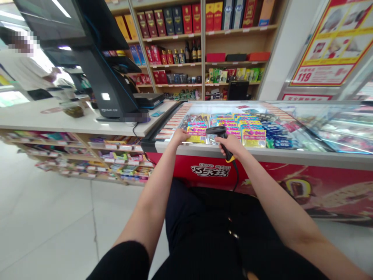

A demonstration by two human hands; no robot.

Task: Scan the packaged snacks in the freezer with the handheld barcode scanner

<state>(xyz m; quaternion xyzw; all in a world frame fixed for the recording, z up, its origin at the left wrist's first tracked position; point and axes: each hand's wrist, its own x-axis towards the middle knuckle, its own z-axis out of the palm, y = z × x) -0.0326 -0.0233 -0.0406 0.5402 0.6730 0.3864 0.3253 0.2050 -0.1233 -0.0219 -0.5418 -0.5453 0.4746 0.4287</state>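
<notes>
My right hand (231, 146) is closed around the handle of a black barcode scanner (217, 132) with a yellow base; its cable hangs down the freezer front. The scanner head points left toward a yellow and pink packet (196, 134). My left hand (180, 136) grips that packet by its left edge, on top of the glass lid of the red chest freezer (291, 155). More colourful packets lie in rows just behind it.
A black checkout terminal (107, 89) stands on the white counter (58, 118) to the left, with snack shelves beneath. Another person (26, 70) stands beyond the counter. Wooden shelves (204, 50) of boxed goods and bottles line the back wall. White tiled floor lies at lower left.
</notes>
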